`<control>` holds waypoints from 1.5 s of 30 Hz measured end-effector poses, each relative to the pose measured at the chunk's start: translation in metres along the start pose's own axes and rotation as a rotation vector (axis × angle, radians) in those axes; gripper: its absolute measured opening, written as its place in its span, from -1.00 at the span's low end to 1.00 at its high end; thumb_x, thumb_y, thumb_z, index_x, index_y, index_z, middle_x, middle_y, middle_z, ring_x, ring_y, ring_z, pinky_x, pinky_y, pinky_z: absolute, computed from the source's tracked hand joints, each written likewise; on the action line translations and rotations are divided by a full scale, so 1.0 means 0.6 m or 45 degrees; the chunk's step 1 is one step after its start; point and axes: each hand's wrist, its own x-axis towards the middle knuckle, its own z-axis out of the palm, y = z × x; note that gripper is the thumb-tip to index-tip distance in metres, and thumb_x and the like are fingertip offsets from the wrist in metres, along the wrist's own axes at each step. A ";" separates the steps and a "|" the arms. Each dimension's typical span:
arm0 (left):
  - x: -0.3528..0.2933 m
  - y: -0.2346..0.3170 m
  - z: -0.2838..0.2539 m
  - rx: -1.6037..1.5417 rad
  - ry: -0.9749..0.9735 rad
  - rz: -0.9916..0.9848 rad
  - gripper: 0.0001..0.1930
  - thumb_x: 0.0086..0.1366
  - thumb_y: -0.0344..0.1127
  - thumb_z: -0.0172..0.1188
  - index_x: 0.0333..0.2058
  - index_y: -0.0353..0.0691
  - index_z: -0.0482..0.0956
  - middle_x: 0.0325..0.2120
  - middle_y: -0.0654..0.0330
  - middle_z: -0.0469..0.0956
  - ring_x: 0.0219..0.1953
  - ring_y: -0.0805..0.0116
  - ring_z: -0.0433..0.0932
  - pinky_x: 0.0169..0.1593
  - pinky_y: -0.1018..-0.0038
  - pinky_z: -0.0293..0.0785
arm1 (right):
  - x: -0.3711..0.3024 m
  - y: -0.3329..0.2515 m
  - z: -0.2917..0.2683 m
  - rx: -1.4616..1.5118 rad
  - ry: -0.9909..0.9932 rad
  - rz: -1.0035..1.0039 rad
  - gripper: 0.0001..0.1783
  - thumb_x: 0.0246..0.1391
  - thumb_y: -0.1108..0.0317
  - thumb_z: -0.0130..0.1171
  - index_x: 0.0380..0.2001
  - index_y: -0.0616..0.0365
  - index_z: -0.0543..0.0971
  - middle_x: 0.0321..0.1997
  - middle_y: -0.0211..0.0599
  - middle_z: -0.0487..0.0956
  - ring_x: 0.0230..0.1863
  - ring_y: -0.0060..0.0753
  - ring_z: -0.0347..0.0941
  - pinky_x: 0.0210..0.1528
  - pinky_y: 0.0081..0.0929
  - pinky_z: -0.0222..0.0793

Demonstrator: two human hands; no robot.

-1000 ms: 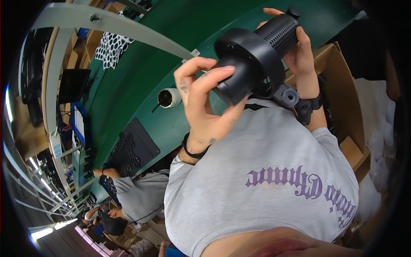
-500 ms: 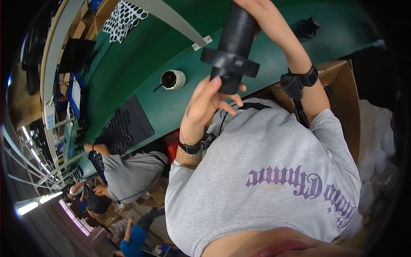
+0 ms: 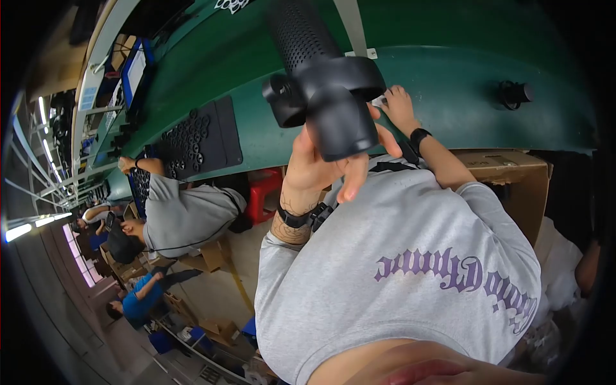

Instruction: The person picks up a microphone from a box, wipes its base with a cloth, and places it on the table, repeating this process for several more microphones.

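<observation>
My left hand (image 3: 311,160) is wrapped round the lower end of a black microphone (image 3: 321,90), held tilted above the bench. It has a perforated cylindrical body, a wide ring collar and a side knob (image 3: 282,96). My right hand (image 3: 401,110) is down at the green bench (image 3: 443,83), behind the microphone, with fingers bent at a small white thing (image 3: 378,101). The microphone covers part of that white thing, so I cannot tell its kind.
To the right lies another black cylindrical part (image 3: 515,94) with a ring. A dark mat (image 3: 221,131) with several black rings lies left. A co-worker (image 3: 186,218) sits beside a red stool (image 3: 264,192). A cardboard box (image 3: 507,170) stands at the bench's front edge. A metal post (image 3: 350,29) rises behind.
My right hand has left the microphone's upper end and gone down to the bench. The left hand still holds the microphone, now more tilted. The white jar is no longer visible. The view has turned.
</observation>
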 end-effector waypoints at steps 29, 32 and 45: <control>0.069 -0.030 -0.019 -0.881 -0.426 -0.061 -0.18 -0.03 0.18 0.25 -0.04 -0.44 0.22 -0.26 -0.28 0.44 -0.39 0.15 0.49 -0.75 0.44 0.48 | -0.076 -0.169 -0.508 2.357 -0.042 -0.369 -0.31 -0.15 -0.18 0.30 -0.26 0.23 0.36 -0.22 0.08 0.45 -0.34 -0.14 0.53 -0.36 -0.35 0.56; 0.073 -0.030 -0.022 -0.852 -0.557 -0.121 -0.33 0.05 0.08 0.25 -0.08 -0.36 0.24 -0.25 -0.21 0.45 -0.28 0.13 0.44 -0.67 0.40 0.53 | -0.088 -0.177 -0.515 2.239 0.212 -0.108 -0.58 -0.02 0.16 0.24 -0.27 0.23 0.36 -0.35 0.02 0.48 -0.40 -0.18 0.52 -0.41 -0.35 0.55; 0.095 -0.052 -0.013 -0.954 -0.715 -0.183 -0.17 -0.05 -0.04 0.33 0.06 -0.47 0.16 -0.14 -0.28 0.38 -0.48 0.04 0.57 -0.42 0.20 0.66 | -0.119 -0.185 -0.550 2.110 0.209 -0.280 -0.30 -0.16 -0.01 0.01 -0.10 0.45 0.41 -0.64 -0.42 0.32 -0.63 -0.44 0.35 -0.56 -0.58 0.23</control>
